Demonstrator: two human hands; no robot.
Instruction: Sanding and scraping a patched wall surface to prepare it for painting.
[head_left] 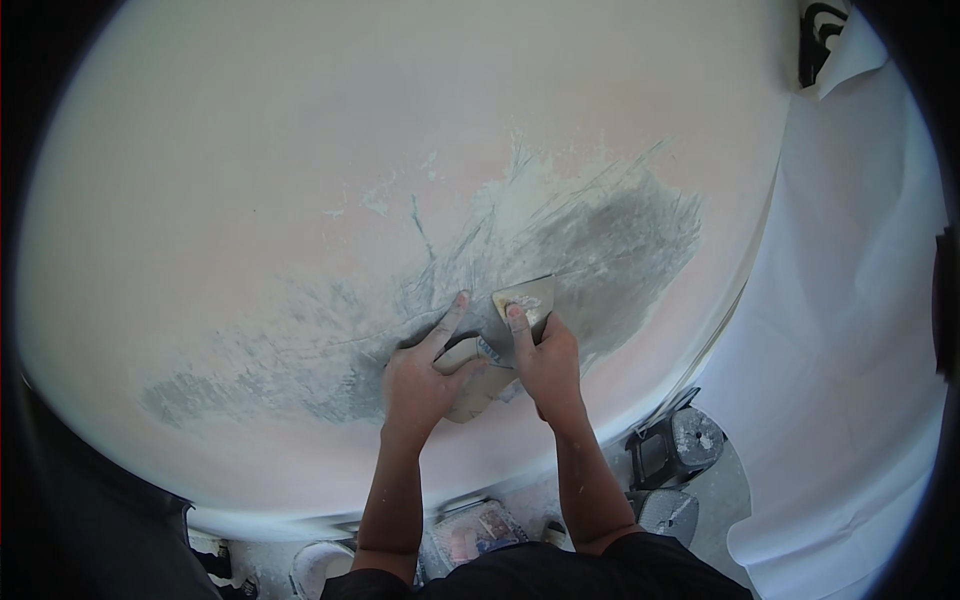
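A large curved panel (250,150), pale cream and pinkish, fills most of the view. Across its lower part runs a rough grey patch of filler (625,240) with pale scraped streaks. My right hand (548,372) grips a flat putty spreader (532,298), its thumb on the smeared face and its edge at the grey patch. Close beside it, my left hand (420,385) holds a tan piece of card (482,390) with blue marks under its thumb. The left index finger stretches out to the patch; the other fingers are partly hidden.
White sheeting (840,330) hangs along the right side. Below the panel are dark stools (690,440), a pale bucket (318,568) and a smeared clear container (475,535) on the floor. Black material (90,510) lies at lower left.
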